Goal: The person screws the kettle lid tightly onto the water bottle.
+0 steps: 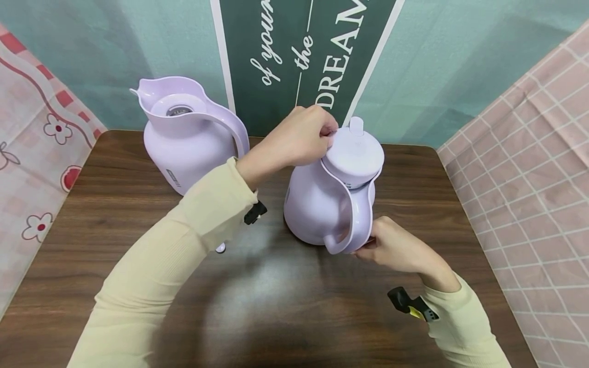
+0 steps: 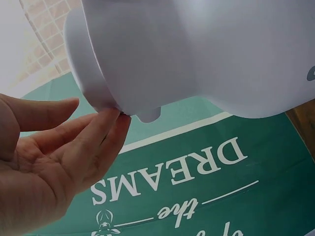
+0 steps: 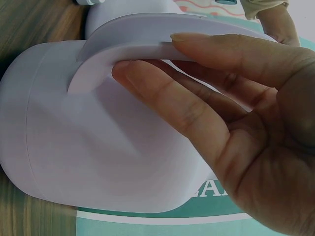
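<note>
A lilac vacuum jug (image 1: pixel 313 204) stands on the table, its round lid (image 1: pixel 356 156) on top. My left hand (image 1: pixel 306 135) is at the lid's left edge. In the left wrist view its fingertips touch the edge of the lid (image 2: pixel 83 64), while the thumb stands apart from it. With thumb and fingers my right hand (image 1: pixel 398 245) pinches the lower part of the handle (image 3: pixel 128 51), nearest the front. To the left stands a second lilac jug (image 1: pixel 186 148), its top uncovered and a grey disc showing inside.
The brown wooden table (image 1: pixel 276 317) ends at a teal backdrop with a dark green lettered banner (image 1: pixel 303 51). A pink checked cloth (image 1: pixel 534 179) borders the right, a patterned cloth (image 1: pixel 41 153) the left. A small pale object (image 1: pixel 221 248) shows beside the left sleeve, mostly hidden.
</note>
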Available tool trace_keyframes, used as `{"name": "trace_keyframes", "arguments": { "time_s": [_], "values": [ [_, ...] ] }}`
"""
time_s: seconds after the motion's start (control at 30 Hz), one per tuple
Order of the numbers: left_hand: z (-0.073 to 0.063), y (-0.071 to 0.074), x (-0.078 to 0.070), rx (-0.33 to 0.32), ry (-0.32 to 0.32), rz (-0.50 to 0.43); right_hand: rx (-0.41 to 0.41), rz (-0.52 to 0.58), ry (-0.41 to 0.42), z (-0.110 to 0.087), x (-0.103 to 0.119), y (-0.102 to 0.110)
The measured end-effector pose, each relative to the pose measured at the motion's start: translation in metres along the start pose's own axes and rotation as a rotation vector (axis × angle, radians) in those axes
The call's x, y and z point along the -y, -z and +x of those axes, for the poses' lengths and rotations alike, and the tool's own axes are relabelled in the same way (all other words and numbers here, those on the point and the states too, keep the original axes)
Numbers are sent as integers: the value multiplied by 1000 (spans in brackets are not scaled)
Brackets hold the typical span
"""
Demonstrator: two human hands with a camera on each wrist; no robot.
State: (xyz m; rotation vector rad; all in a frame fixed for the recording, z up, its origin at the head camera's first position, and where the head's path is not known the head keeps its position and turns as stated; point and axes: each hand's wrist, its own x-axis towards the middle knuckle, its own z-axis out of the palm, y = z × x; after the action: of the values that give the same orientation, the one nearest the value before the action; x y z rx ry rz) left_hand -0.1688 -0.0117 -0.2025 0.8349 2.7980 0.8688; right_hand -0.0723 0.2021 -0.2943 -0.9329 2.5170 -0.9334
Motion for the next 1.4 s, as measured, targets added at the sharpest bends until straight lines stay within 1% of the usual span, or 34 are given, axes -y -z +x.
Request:
{"name": "trace_keyframes", "arguments": {
  "time_s": [0.1,0.3,0.4,0.57,0.67,0.77,0.87,1.03,1.1,1.2,1.4],
  "values": [
    [-2,2,0,2,23,-9,1,-1,2,0,0,0],
    [-9,5,-4,-4,118,19,3,5,-13,0,1,0],
    [-12,6,-7,-6,135,28,5,10,-16,0,2,1],
    [-15,6,-10,-2,124,21,-5,-6,-2,0,1,0],
    [-15,6,-10,-1,116,18,-9,-13,7,0,0,0],
    [-13,5,-8,-1,102,11,-11,-13,17,1,0,-1],
    [-9,4,-5,-1,71,-4,-13,-13,25,1,0,-1],
    [-4,1,-1,28,35,-57,-13,-16,16,1,1,0],
    [-3,1,0,44,36,-74,-10,-15,6,1,1,0],
    [-3,1,0,49,41,-69,-6,-13,-1,1,1,0],
    [-6,3,-1,11,69,-26,-9,-15,5,0,1,0]
  ]
}}
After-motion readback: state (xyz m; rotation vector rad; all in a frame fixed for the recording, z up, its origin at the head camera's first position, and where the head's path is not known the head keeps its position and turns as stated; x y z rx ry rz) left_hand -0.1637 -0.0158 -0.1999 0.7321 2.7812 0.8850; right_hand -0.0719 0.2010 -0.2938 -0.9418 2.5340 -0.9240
